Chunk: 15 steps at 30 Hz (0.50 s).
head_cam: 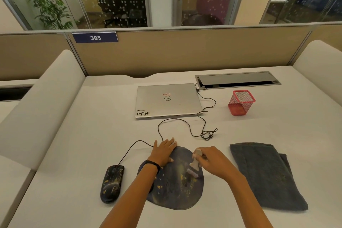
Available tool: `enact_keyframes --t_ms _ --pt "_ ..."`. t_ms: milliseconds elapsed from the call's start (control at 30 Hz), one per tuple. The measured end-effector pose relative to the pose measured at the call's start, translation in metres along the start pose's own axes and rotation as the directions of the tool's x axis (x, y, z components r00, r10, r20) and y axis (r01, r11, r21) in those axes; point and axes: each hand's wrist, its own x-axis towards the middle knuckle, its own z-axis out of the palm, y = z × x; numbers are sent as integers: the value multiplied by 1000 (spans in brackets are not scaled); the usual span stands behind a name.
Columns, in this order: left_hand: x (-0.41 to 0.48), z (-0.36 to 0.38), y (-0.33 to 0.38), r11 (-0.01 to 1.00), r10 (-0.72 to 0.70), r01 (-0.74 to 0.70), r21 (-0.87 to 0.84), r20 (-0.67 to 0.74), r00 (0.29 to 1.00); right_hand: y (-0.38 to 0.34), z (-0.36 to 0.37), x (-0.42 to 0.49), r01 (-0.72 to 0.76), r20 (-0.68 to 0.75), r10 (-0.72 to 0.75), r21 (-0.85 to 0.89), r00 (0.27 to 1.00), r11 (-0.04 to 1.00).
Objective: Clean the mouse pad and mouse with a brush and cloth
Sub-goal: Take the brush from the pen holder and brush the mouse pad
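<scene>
Your right hand (212,161) has its fingers closed round the handle of the small brush (194,164), bristles down on the mouse pad (175,190) just below them. Your left hand (163,151) lies flat, fingers spread, pinning the pad's far edge to the bench (74,144). The pad looks thin and floppy, likely to creep, so keep it pinned. The mouse (112,183) sits well left of your fingers, the cloth (266,176) to the right.
</scene>
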Motion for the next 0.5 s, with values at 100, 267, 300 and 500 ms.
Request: enact_keyframes --t_ms 100,267,300,500 --pt "0 0 0 1000 1 -1 -2 6 1000 -1 3 0 6 -73 -5 16 997 1000" --pt "1 0 0 1000 -1 1 -12 5 1000 0 6 -3 -5 -3 5 -37 1000 999" --pt "0 0 0 1000 0 0 -13 4 1000 -1 5 -3 -5 -11 5 -29 1000 1000" --pt "-1 0 0 1000 0 0 -4 6 1000 8 7 -4 -20 -111 18 -19 994 1000"
